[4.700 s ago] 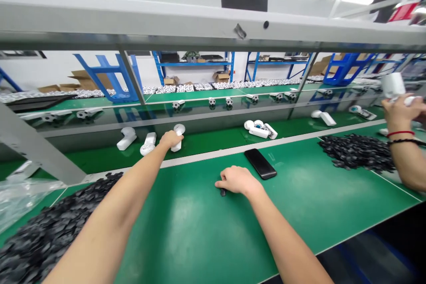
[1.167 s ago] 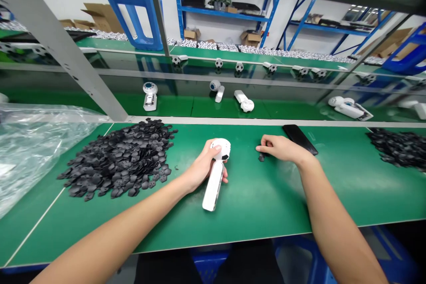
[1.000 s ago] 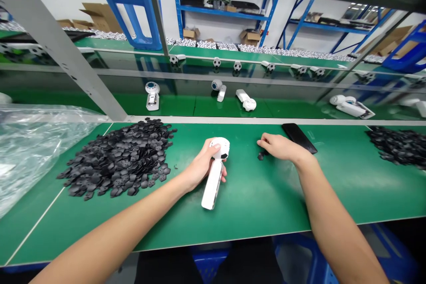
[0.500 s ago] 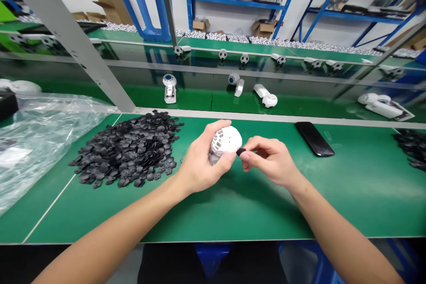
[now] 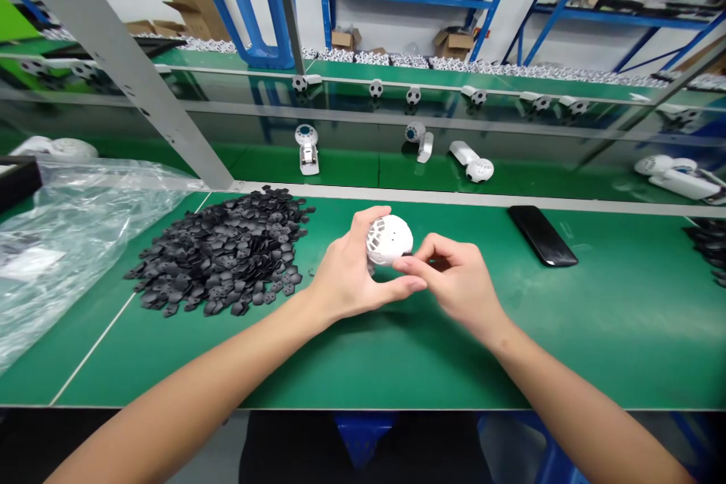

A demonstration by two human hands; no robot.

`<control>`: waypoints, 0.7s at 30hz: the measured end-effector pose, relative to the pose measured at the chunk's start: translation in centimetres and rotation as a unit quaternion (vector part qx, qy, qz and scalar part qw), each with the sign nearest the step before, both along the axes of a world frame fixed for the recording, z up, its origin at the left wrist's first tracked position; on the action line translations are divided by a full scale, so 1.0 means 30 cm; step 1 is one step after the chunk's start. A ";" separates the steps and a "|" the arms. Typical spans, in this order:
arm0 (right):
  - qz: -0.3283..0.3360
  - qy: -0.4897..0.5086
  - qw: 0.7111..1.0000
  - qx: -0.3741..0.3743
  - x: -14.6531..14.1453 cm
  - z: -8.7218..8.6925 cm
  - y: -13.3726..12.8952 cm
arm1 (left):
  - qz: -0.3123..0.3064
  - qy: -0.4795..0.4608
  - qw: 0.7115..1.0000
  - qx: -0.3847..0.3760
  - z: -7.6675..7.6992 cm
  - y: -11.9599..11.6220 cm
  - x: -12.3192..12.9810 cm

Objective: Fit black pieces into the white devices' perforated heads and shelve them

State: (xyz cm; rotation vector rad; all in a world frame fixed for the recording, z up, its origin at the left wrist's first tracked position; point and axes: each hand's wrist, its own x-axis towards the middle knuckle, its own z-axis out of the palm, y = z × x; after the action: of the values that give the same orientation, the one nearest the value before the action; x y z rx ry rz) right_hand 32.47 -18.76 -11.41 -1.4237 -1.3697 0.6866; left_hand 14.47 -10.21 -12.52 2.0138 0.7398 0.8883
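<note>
My left hand (image 5: 355, 265) grips a white round ball-shaped housing (image 5: 392, 238) with slotted openings on its left side and small dark holes on its face. Its thumb stretches out below the housing. At the lower right of the housing, my right hand (image 5: 454, 272) pinches a small black piece (image 5: 407, 255), mostly hidden by the fingers and pressed against the shell. A heap of black pentagonal pieces (image 5: 227, 253) lies on the green table to the left of my hands.
A black phone (image 5: 543, 236) lies to the right. Clear plastic sheeting (image 5: 85, 234) covers the left side. Beyond the table's rail, white ball-headed units (image 5: 307, 147) rest on a green conveyor belt (image 5: 352, 166). A grey metal post (image 5: 153, 98) slants up at the left. More black pieces (image 5: 712, 246) lie far right.
My right hand has brought the black piece against the housing's lower right edge. My left thumb has come off the shell and extends beneath it. The units on the belt have shifted right.
</note>
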 end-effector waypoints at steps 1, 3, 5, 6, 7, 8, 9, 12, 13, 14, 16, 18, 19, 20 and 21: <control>-0.003 0.002 1.000 0.001 -0.001 -0.002 0.001 | 0.002 0.005 1.000 0.005 0.001 0.003 0.000; -0.023 0.015 1.000 0.014 -0.003 -0.005 0.003 | 0.000 0.009 1.000 0.013 0.006 0.009 0.002; -0.041 0.029 0.998 0.032 -0.005 -0.005 0.004 | -0.016 0.005 1.000 0.022 0.015 0.016 0.005; -0.038 0.034 0.998 0.036 -0.007 -0.004 0.003 | -0.026 0.002 0.999 0.028 0.020 0.018 0.007; -0.027 0.039 0.998 0.035 -0.008 -0.003 0.002 | -0.036 -0.002 0.999 0.034 0.025 0.020 0.008; -0.008 0.045 0.999 0.030 -0.009 -0.003 0.000 | -0.045 -0.007 0.998 0.039 0.028 0.022 0.010; 0.012 0.055 0.998 0.022 -0.009 -0.003 -0.002 | -0.052 -0.013 0.998 0.043 0.030 0.023 0.011; 0.039 0.100 0.994 0.018 -0.008 -0.007 -0.005 | -0.057 -0.022 0.997 0.054 0.026 0.027 0.014; 0.039 0.111 0.993 0.024 -0.008 -0.010 -0.004 | -0.057 -0.025 0.996 0.063 0.021 0.030 0.015; 0.039 0.118 0.992 0.032 -0.008 -0.011 -0.003 | -0.058 -0.030 0.995 0.075 0.016 0.033 0.015; 0.039 0.124 0.990 0.048 -0.008 -0.013 -0.001 | -0.065 -0.045 0.992 0.102 0.004 0.039 0.016; 0.043 0.130 0.989 0.056 -0.010 -0.011 -0.002 | -0.070 -0.060 0.988 0.126 -0.005 0.045 0.016; 0.043 0.133 0.989 0.057 -0.011 -0.010 -0.004 | -0.071 -0.065 0.986 0.134 -0.009 0.047 0.016; 0.043 0.137 0.988 0.056 -0.012 -0.008 -0.006 | -0.072 -0.070 0.985 0.140 -0.011 0.048 0.015; 0.041 0.139 0.988 0.053 -0.013 -0.006 -0.010 | -0.074 -0.074 0.984 0.144 -0.013 0.048 0.014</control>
State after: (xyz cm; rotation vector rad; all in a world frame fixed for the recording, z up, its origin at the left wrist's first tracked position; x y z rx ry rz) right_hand 32.08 -19.05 -11.58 -1.1453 -1.2298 0.8215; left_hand 14.90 -8.76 -12.92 2.1904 0.3896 1.0920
